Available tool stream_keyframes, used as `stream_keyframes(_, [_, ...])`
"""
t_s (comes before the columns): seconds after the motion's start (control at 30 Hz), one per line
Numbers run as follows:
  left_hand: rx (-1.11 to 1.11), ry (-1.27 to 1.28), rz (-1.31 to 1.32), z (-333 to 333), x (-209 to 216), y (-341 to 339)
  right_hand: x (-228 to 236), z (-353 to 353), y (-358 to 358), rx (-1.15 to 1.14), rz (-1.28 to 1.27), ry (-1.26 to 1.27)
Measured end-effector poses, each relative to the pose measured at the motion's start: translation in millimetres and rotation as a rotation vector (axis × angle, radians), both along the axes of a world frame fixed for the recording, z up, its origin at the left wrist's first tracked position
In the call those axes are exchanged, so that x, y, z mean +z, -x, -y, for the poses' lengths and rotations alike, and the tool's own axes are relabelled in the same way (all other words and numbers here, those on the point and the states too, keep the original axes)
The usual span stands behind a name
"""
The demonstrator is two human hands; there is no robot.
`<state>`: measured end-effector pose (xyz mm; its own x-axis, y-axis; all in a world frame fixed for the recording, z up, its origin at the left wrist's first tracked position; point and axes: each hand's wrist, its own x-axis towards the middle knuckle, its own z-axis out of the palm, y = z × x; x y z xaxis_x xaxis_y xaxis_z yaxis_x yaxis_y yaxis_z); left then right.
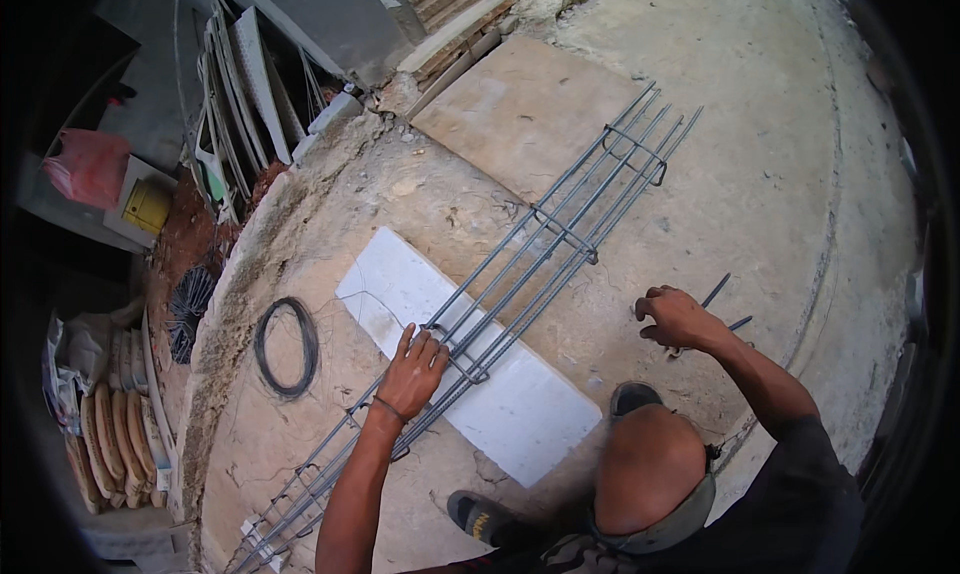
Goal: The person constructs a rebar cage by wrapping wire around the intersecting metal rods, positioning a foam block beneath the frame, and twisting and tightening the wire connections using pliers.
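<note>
A long rebar cage [560, 236] of ribbed bars and square stirrups runs diagonally from the lower left to the upper right. My left hand [412, 374] lies on it beside a stirrup, fingers stretched out and slightly apart. A thin wire [375, 299] curves near those fingertips. Under the cage's middle is a pale rectangular slab [520, 429]. To the right of the cage, my right hand [672, 319] has its fingers curled; what they hold, if anything, is hidden. Two dark tool handles [716, 290] stick out behind that wrist, and I cannot tell whether the hand grips the tool.
A coil of dark wire [286, 347] lies left of the slab. Stacked sacks [118, 439], leaning boards [235, 94], a yellow bucket [147, 205] and a red plastic bag [88, 164] stand beyond the rough concrete edge [235, 264]. My knee [650, 464] is close to the slab's right end.
</note>
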<state>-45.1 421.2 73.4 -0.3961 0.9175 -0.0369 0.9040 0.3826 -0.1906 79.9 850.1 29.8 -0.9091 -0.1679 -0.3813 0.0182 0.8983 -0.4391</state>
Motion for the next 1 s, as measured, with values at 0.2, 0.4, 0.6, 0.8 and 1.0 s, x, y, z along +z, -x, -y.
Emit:
stream_keyframes(0.2, [-0.102,0.037,0.065,21,-16,11,-39,-86,-77,0.169,-0.049,-0.417])
stream_keyframes(0.4, [0.452,-0.028,0.264,-11,-26,-16,-69,-114,-80,0.342,-0.2,-0.432])
stream_keyframes(0.6, [0.873,-0.451,0.377,-35,-24,-18,-76,-130,-64,0.516,-0.116,-0.39])
stream_keyframes(0.8, [1.312,-0.655,0.921,-16,-17,-17,-64,-132,-57,0.672,-0.218,-0.365])
stream_keyframes(1.0, [1.381,-0.696,1.479,-19,0,-46,12,-95,-52,0.124,0.35,-0.048])
